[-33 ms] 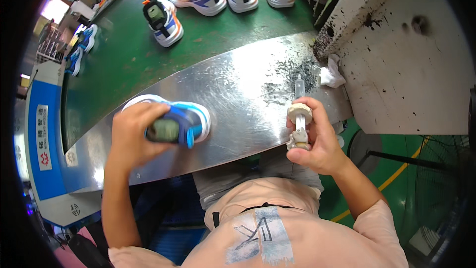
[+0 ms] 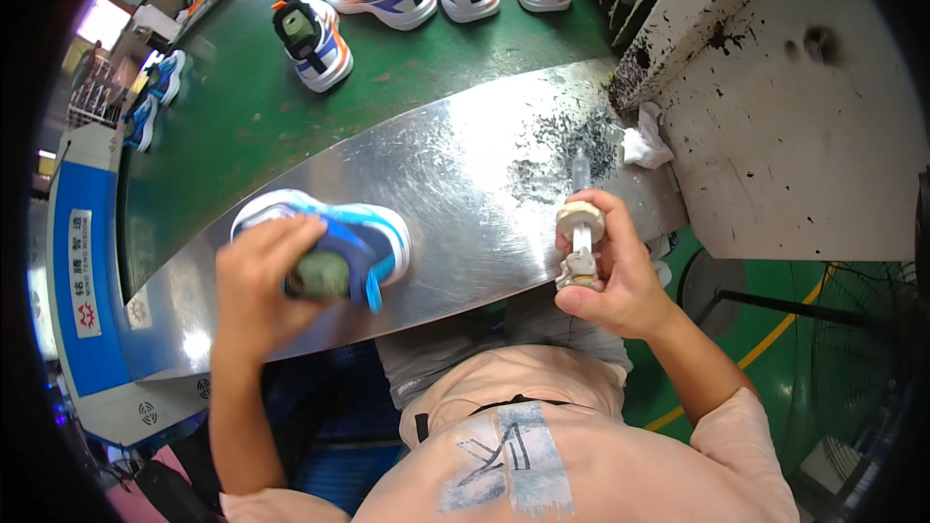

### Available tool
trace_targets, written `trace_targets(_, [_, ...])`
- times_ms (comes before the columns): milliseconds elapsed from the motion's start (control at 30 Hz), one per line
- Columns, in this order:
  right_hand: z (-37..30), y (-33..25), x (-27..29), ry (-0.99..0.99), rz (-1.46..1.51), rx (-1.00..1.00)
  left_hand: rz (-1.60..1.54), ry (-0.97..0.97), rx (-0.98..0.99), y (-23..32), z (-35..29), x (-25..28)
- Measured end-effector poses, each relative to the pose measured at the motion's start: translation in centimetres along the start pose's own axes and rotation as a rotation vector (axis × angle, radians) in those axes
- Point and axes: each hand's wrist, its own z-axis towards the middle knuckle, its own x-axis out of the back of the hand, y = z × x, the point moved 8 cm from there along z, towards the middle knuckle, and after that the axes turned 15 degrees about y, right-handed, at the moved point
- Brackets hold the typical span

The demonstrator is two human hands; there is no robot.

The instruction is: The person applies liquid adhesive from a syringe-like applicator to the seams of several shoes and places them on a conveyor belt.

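My left hand [image 2: 260, 281] grips a blue and white sneaker [image 2: 376, 230] over the steel ledge. Its thumb and fingers close round the shoe's upper, covering much of it. The heel, with a bright blue pull tab, points right, and greenish stuffing shows in the opening. In my right hand [image 2: 625, 286] is a syringe [image 2: 581, 238], its clear barrel pointing away from me. A lumpy off-white collar surrounds it, and more crusted material coats the plunger end by my thumb. The two hands are well apart.
Under the shoe runs the scratched steel ledge [image 2: 465, 213], with dark stains at its right end. A crumpled white tissue [image 2: 646, 140] lies against the stained metal housing [image 2: 775, 136]. Beyond, several white, purple and orange sneakers [image 2: 383, 0] stand on the green belt [image 2: 223, 126]; blue sneakers [image 2: 145, 123] sit far left.
The sneaker has tipped slightly in my left hand, and more of its white sole edge shows. My right hand keeps its hold on the syringe.
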Motion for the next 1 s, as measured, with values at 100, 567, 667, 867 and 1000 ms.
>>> trace_targets(100, [-0.6, 1.1, -0.2, -0.043, -0.151, 0.019, 0.073, 0.126, -0.025, 3.5, -2.7, 0.8])
trace_targets(567, [-0.7, 0.9, -0.9, 0.026, -0.154, 0.003, 0.023, 0.158, 0.02, 3.0, -3.6, 1.5])
trace_targets(667, [-0.7, 0.9, -0.5, -0.007, -0.217, 0.035, 0.035, 0.175, 0.005, 3.2, -3.9, 1.4])
trace_targets(867, [0.6, 0.1, -3.0, -0.042, -0.117, -0.004, 0.097, 0.195, -0.018, 4.0, -5.7, 1.5])
trace_targets(1000, [3.3, -1.0, -8.4, -0.213, -0.168, 0.123, 0.09, 0.208, -0.029, 4.0, -5.8, 1.5])
